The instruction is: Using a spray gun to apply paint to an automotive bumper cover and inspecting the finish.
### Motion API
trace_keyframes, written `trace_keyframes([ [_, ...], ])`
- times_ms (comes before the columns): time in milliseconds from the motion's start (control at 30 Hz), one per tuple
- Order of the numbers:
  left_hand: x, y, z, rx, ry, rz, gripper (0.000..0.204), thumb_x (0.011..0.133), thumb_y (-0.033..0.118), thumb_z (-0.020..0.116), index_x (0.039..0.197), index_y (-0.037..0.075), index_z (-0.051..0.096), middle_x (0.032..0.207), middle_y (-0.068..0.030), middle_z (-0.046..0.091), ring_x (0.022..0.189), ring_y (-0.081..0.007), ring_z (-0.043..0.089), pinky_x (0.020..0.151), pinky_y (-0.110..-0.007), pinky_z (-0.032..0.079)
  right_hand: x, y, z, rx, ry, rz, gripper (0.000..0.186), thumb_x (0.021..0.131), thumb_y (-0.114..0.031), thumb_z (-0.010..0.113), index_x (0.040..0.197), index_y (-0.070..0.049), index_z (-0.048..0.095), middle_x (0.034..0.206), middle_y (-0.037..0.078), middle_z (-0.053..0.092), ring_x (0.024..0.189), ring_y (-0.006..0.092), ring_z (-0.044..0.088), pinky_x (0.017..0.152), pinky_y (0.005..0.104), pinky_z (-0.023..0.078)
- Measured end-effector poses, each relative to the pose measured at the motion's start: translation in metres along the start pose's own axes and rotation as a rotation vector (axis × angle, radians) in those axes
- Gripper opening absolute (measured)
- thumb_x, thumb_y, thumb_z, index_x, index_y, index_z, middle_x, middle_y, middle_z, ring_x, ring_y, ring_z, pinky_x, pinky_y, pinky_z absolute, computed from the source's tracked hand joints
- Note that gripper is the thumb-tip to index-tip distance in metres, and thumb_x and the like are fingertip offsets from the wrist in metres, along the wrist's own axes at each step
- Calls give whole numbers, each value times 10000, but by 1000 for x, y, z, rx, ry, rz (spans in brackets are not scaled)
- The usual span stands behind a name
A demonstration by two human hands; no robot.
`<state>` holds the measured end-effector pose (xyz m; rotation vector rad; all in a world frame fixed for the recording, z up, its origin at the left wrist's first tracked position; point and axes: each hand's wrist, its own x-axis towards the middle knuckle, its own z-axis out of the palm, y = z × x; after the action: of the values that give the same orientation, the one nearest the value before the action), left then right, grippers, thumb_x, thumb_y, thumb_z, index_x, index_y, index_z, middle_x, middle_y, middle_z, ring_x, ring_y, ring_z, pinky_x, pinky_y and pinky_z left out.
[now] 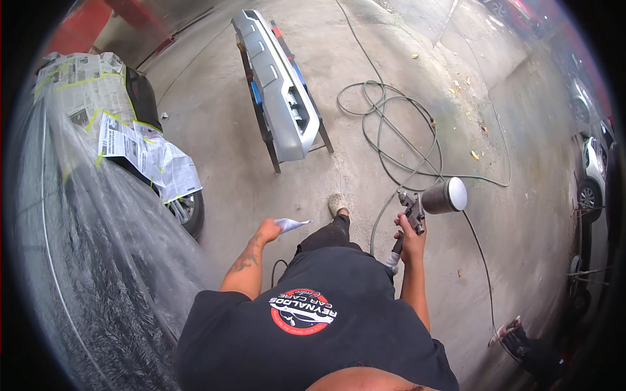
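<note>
In my right hand (411, 238) is a spray gun (413, 210), my fingers wrapped round its handle. A dark round cup with a pale lid (446, 195) sits on the gun, out to the right. My left hand (267, 231) is closed on a pale, pointed piece of cloth or paper (291, 225); I cannot tell which. Ahead of me a silver car bumper (279, 98) rests lengthwise on a dark stand (268, 144) with blue and red patches. Both hands are apart from the bumper.
A car under plastic sheeting (98, 241) and taped newspaper (151, 156) stands close on my left. A long air hose (438, 140) lies in loops on the concrete floor, right of the bumper. More cars (593, 169) line the right side. A person (531, 348) shows at the lower right.
</note>
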<state>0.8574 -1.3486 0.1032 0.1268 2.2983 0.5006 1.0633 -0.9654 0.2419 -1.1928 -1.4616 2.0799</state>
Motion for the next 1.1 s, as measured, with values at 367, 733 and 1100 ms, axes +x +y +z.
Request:
trace_keyframes([
  [367, -99, -84, 18, 222, -91, 10, 426, 838, 314, 632, 1073, -38, 679, 1081, -277, 658, 1050, -408, 633, 919, -452, 495, -133, 45, -56, 190, 213, 8, 309, 948, -203, 634, 1223, -119, 521, 1038, 37, 650, 897, 134, 628, 573, 285, 476],
  [733, -108, -149, -11, 133, -60, 200, 381, 853, 291, 639, 1087, -7, 678, 972, -216, 710, 905, -299, 681, 824, -410, 504, -246, 81, -2, 261, 223, -88, 405, 954, -161, 602, 1341, -136, 487, 1202, 45, 639, 1095, 160, 601, 655, 342, 565],
  [1100, -132, -298, -29, 264, -211, 170, 390, 820, 290, 652, 1012, -48, 689, 883, -224, 705, 849, -302, 692, 775, -430, 509, -386, 169, 94, 105, 256, -79, 476, 922, -141, 623, 1372, -123, 467, 1108, 12, 654, 950, 103, 621, 547, 228, 532],
])
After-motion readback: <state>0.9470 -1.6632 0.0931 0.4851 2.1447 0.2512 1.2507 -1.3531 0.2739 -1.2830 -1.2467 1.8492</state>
